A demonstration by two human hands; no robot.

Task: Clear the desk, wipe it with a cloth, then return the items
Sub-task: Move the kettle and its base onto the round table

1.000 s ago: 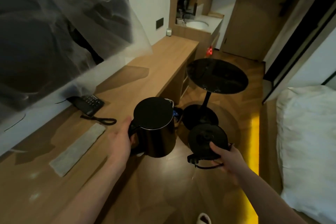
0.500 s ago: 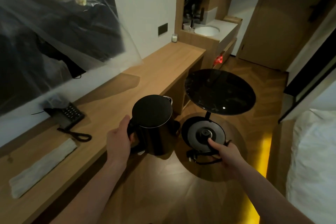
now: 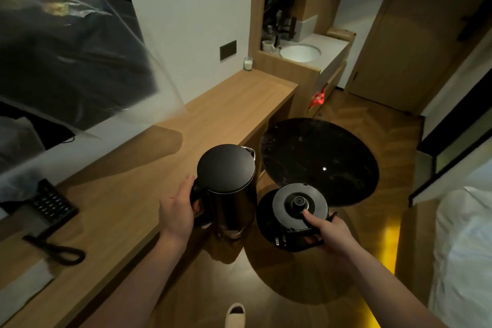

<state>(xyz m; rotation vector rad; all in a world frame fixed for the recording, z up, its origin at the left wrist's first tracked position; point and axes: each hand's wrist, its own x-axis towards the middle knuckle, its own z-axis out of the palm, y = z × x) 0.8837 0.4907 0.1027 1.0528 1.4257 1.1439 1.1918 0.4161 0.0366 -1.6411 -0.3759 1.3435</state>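
My left hand point(image 3: 178, 212) grips the handle of a black electric kettle point(image 3: 226, 184), held upright in the air beside the front edge of the long wooden desk point(image 3: 149, 168). My right hand point(image 3: 328, 231) holds the kettle's round black base point(image 3: 299, 205) flat, thumb on top, with its cord bunched underneath. The base hangs just in front of the near rim of a round black side table point(image 3: 327, 152). A grey cloth point(image 3: 24, 282) lies on the desk at the far left, mostly out of frame.
A black telephone point(image 3: 50, 205) with a coiled cord sits on the desk at left. A small candle jar point(image 3: 248, 63) stands at the desk's far end, beyond it a washbasin counter point(image 3: 300, 52). A white bed point(image 3: 468, 247) is at right; plastic-wrapped screen on the wall.
I have stepped forward along the desk with kettle and base. Both hands keep their grip, and the base has tilted flat and come closer to the round side table.
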